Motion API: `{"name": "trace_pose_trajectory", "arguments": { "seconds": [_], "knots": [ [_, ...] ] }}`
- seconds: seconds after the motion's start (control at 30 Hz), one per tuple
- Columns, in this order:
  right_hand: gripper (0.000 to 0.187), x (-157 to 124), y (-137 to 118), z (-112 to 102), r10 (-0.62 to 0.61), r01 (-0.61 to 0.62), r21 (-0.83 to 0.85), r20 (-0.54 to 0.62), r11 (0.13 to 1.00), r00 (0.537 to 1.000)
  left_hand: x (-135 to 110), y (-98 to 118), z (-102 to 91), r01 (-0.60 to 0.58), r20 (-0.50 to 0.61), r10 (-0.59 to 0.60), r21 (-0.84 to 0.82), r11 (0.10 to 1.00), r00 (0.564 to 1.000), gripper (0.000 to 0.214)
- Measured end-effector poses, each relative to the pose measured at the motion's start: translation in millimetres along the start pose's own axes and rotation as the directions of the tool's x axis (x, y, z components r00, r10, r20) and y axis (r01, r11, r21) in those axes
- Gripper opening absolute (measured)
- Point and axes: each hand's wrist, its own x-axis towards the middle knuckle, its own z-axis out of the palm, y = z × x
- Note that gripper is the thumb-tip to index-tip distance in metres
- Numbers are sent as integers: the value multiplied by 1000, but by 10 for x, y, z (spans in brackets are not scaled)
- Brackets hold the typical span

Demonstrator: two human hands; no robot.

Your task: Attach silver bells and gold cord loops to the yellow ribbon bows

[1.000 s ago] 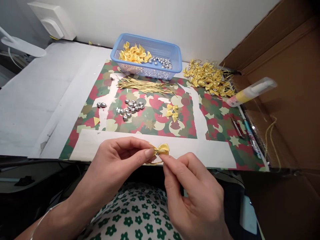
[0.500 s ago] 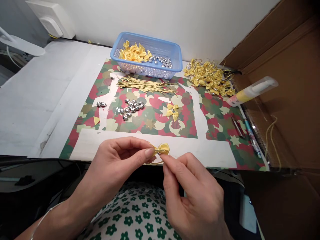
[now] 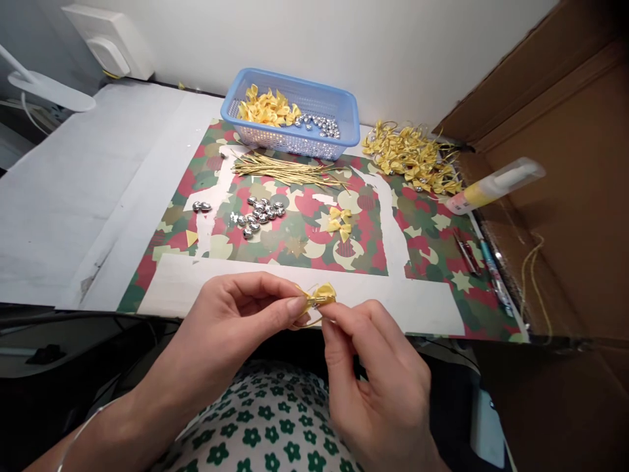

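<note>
head view: yellow bow [image 3: 322,294] is sitting btwn both hands, over the near edge of the patterned mat [image 3: 423,237], long axis running left-right, right end tilting up a bit. left hand [image 3: 230,324] is pinching the bow's left wing w/ thumb & forefinger. right hand [image 3: 381,387] is nipping its underside from below-right, other fingers curling in. both hands are equally near, touching it.
</note>
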Motion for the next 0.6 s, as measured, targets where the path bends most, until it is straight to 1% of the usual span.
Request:
{"name": "trace_pose_trajectory", "arguments": {
  "seconds": [0.17, 0.33, 0.47, 0.6],
  "knots": [
    [24, -12, 27, -14, 50, -51, 67, 16, 996, 999, 1, 14, -2, 41, 55, -39, -39, 998, 998, 7],
    [23, -35, 54, 11, 83, -84, 119, 15, 989, 996, -13, 28, -11, 52, 101, -44, -82, 995, 994, 8],
    [24, -25, 68, 34, 93, -95, 147, 18, 985, 996, 3, 42, -5, 61, 109, -49, -101, 993, 993, 9],
    [24, -1, 63, 32, 79, -81, 156, 15, 984, 997, 21, 31, -12, 45, 133, -31, -106, 993, 991, 8]
  ]
}}
